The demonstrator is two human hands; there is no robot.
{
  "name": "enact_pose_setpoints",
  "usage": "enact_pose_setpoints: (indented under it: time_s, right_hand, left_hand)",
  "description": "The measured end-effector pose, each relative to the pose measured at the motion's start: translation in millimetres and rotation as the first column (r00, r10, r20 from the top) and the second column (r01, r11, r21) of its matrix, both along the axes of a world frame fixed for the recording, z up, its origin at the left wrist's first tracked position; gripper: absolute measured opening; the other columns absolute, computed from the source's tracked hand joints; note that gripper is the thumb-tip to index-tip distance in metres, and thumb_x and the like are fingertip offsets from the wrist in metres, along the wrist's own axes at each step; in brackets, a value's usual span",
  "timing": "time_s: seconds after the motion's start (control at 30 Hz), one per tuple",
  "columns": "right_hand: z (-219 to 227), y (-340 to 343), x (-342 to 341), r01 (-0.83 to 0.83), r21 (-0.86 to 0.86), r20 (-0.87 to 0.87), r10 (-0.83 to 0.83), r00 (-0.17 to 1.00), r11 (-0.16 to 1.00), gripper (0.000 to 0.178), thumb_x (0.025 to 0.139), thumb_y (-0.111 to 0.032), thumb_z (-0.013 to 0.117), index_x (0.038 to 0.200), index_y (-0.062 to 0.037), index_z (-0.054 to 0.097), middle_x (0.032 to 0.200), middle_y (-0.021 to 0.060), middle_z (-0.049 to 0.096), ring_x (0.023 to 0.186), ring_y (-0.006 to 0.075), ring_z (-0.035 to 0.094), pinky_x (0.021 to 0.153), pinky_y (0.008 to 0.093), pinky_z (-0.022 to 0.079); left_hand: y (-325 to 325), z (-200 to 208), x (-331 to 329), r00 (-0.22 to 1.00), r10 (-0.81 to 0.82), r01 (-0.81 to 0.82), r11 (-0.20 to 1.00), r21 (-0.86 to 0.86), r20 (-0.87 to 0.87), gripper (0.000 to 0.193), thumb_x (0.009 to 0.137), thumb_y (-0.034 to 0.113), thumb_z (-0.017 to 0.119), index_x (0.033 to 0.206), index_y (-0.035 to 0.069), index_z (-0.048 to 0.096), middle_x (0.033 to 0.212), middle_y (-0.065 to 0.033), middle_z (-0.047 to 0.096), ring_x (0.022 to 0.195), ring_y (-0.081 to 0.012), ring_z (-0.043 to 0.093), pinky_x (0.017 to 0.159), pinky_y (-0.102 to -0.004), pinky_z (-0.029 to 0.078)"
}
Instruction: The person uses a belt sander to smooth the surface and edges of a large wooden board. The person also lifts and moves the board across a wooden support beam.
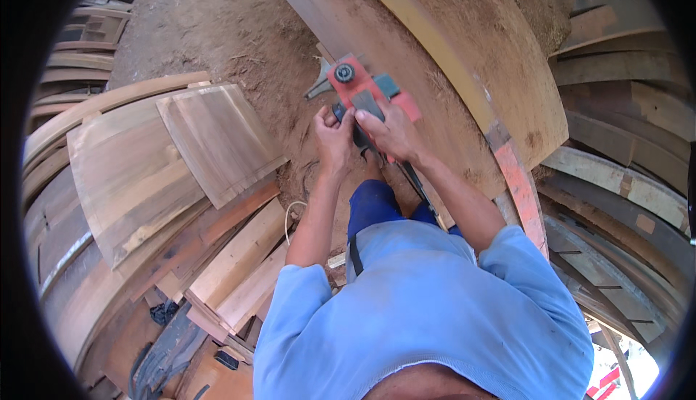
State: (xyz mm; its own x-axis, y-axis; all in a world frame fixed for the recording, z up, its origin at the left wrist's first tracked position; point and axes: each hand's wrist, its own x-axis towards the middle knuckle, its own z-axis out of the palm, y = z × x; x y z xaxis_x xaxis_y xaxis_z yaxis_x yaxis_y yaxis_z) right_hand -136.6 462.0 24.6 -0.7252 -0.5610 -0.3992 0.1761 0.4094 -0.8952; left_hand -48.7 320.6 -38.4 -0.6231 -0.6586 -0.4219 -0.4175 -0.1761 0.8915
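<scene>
A red and black electric hand planer (405,102) with a round black knob is in front of me, above a long board edge. My right hand (394,130) grips its body, with the thumb lying over a grey part. On the near left side of the tool, my left hand (335,137) has its fingers closed around a black part of it. Both thumbs come close together there. A grey metal piece (320,81) sticks out left of the planer; whether it belongs to the tool I cannot tell. The planer's underside is hidden.
A long yellowish timber (428,26) curves past on the right, over a wide brown board (500,52). Glued wood panels (217,139) lie stacked at left. More planks (616,128) line the right side. A pale cable (288,219) loops by my left forearm.
</scene>
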Motion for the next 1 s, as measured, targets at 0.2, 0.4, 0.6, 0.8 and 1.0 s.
enact_pose_setpoints:
  time_s: [0.2,0.4,0.6,0.8,1.0]
  right_hand:
    - [-4,31,23,0.012,-0.096,-0.064,-0.018,0.998,0.995,0.068,0.099,-0.056,0.064,0.114,0.0098,0.068,0.097,0.0244,0.074,0.096,0.0319,0.075,0.084,0.0434,0.057]
    - [1,147,111,-0.073,0.017,0.044,0.072,0.996,0.997,0.056,0.101,-0.05,0.063,0.113,0.004,0.068,0.092,0.0189,0.073,0.09,0.0298,0.073,0.081,0.0442,0.056]
    - [16,248,208,-0.045,-0.018,0.115,0.047,0.992,0.999,0.051,0.101,-0.044,0.064,0.124,0.0007,0.064,0.098,0.0168,0.07,0.091,0.0295,0.071,0.082,0.0428,0.055]
    - [12,186,160,-0.03,-0.012,-0.052,0.029,0.998,0.999,0.058,0.101,-0.049,0.065,0.126,0.0029,0.064,0.106,0.0244,0.073,0.101,0.0374,0.073,0.089,0.0471,0.055]
    - [-4,43,35,-0.061,-0.027,-0.165,0.055,0.985,0.998,0.07,0.1,-0.06,0.061,0.113,0.0084,0.069,0.102,0.0293,0.074,0.101,0.0421,0.074,0.088,0.0487,0.055]
  left_hand:
    - [40,-12,30,0.996,0.05,-0.046,0.997,0.056,-0.077,0.043,0.102,0.026,0.079,0.129,-0.006,0.069,0.112,-0.0094,0.078,0.091,-0.0129,0.071,0.083,-0.0286,0.058]
    - [156,-10,131,0.98,-0.024,0.046,0.993,0.107,-0.199,0.03,0.106,0.015,0.072,0.13,-0.002,0.071,0.117,-0.0058,0.077,0.102,-0.0115,0.07,0.091,-0.0301,0.057]
    - [260,8,230,0.995,-0.076,0.068,0.992,0.108,0.067,0.044,0.1,0.014,0.077,0.141,-0.001,0.066,0.12,-0.0125,0.077,0.102,-0.016,0.075,0.093,-0.0343,0.059]
    - [193,-2,176,0.995,-0.056,0.074,0.971,0.227,-0.087,0.036,0.106,0.012,0.07,0.138,-0.004,0.066,0.126,-0.0097,0.075,0.115,-0.0144,0.069,0.1,-0.0317,0.055]
    - [50,-14,50,0.987,-0.057,0.07,0.994,0.082,-0.151,0.029,0.106,0.022,0.073,0.124,-0.001,0.074,0.098,-0.0002,0.074,0.076,-0.0082,0.061,0.063,-0.0266,0.049]
